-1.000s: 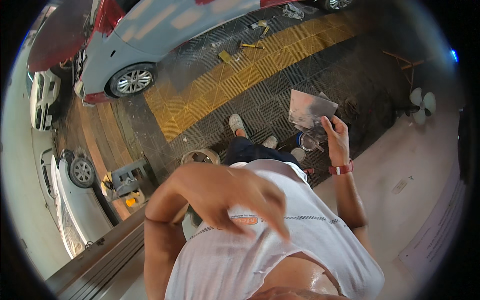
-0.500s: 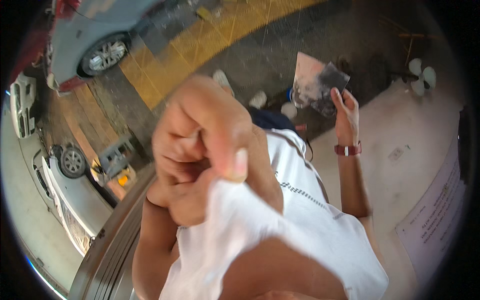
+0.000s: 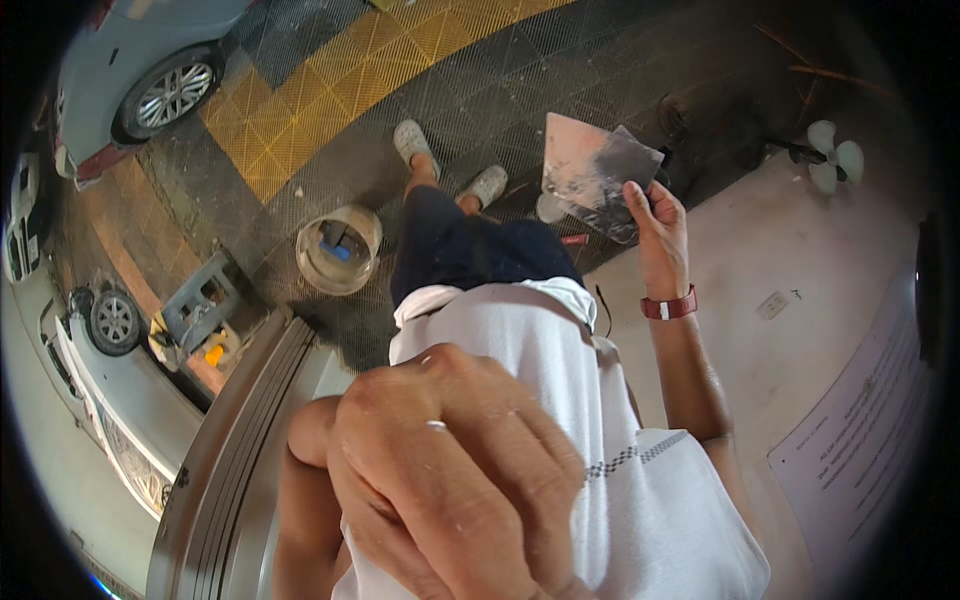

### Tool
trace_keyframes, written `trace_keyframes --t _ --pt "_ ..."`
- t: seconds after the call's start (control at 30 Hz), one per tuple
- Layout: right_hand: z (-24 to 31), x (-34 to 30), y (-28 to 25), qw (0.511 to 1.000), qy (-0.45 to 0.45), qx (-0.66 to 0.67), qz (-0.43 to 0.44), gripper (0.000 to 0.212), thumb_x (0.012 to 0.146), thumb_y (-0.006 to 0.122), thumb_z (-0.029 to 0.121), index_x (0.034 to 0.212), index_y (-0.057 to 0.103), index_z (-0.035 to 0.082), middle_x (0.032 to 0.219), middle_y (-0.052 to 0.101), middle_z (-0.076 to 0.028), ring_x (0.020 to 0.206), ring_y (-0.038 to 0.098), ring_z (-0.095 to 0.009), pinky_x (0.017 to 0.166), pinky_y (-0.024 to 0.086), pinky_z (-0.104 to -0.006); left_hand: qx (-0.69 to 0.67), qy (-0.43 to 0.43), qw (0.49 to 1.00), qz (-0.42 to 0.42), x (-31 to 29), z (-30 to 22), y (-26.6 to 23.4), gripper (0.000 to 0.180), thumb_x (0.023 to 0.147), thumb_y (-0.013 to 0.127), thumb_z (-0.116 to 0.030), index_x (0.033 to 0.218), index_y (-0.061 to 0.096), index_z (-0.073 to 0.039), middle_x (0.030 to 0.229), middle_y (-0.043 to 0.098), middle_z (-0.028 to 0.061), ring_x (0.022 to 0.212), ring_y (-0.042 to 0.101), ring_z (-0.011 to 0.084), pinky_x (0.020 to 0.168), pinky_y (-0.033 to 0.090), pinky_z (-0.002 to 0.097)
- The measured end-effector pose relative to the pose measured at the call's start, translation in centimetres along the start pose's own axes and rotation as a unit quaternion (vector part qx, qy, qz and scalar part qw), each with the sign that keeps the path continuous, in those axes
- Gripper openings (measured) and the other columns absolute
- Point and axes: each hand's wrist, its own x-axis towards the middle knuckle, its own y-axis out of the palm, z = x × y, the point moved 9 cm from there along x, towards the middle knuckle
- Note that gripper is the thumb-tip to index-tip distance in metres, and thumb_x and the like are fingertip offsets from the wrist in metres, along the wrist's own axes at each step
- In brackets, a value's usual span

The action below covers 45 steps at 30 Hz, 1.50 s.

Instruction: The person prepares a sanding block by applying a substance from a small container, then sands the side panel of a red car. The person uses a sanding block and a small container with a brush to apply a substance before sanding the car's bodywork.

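My right hand is held out at arm's length and closed on thin, flat, square-cornered sheets. The top one is pale pink on one side and dark grey with smudges on the other, and the corner of another sheet sticks out behind it. The thumb lies on the face of the sheets. My left hand is close in front of my chest, its back and bent knuckles showing. Its fingers curl under, so the fingertips and anything in them are hidden. The white shirt lies behind and around it.
A round bucket with a blue item inside stands on the tiled floor near my feet. A concrete block, a metal frame and parked cars are on the left. A fan and a printed sheet are on the right.
My left hand was pinching the raised shirt cloth; it has come lower and turned its back up, and the shirt has dropped. The right hand with the sheets has shifted slightly left.
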Motion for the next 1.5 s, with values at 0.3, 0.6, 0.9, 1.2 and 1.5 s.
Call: trace_keyframes --t 0.3,0.6,0.9,1.2,1.5 --pt "4.0 0.4 2.6 0.999 -0.031 0.03 0.029 0.024 0.111 0.069 0.024 0.11 0.073 0.0 0.098 0.069 0.006 0.087 0.055 0.0 0.075 0.047 -0.0207 0.233 -0.101 0.961 0.112 0.5 -2.5 -2.4 0.044 0.099 0.083 -0.032 0.127 0.067 -0.001 0.078 0.075 0.0104 0.067 0.072 0.0184 0.061 0.053 0.0275" --pt "4.9 -0.4 11.7 0.997 -0.052 0.017 0.056 0.033 0.109 0.071 0.027 0.095 0.072 -0.003 0.083 0.065 0.0 0.065 0.055 -0.006 0.069 0.049 -0.0257 0.268 -0.216 0.841 -0.417 -8.3 3.2 -25.0 0.053 0.109 0.07 -0.033 0.153 0.052 -0.01 0.123 0.069 0.0014 0.106 0.067 0.0156 0.095 0.055 0.033" --pt "9.1 2.9 8.4 0.987 -0.107 -0.12 0.019 0.052 0.107 0.067 0.047 0.107 0.079 -0.004 0.09 0.071 -0.015 0.084 0.068 -0.021 0.08 0.053 -0.0352 0.522 -0.201 0.787 -0.261 -3.4 -0.8 -23.0 0.034 0.111 0.067 -0.023 0.14 0.06 -0.006 0.12 0.072 0.0022 0.107 0.068 0.0107 0.091 0.057 0.0279" --pt "8.9 3.8 9.7 0.957 -0.131 -0.183 0.182 0.049 0.1 0.078 0.044 0.099 0.079 -0.004 0.075 0.069 -0.014 0.063 0.059 -0.014 0.062 0.05 -0.0385 0.498 -0.082 0.793 -0.341 -2.0 -6.4 -23.4 0.024 0.108 0.071 -0.028 0.128 0.064 -0.015 0.117 0.072 -0.0032 0.101 0.069 0.0083 0.083 0.051 0.0237" --pt "13.7 2.5 11.2 0.924 -0.212 -0.246 0.202 0.041 0.094 0.085 0.039 0.102 0.081 -0.001 0.097 0.075 -0.016 0.08 0.071 -0.02 0.07 0.053 -0.0395 0.479 -0.051 0.798 -0.362 -0.2 -6.0 -22.6 0.036 0.109 0.071 -0.019 0.144 0.061 -0.016 0.131 0.069 0.0014 0.108 0.066 0.0132 0.087 0.053 0.0312"
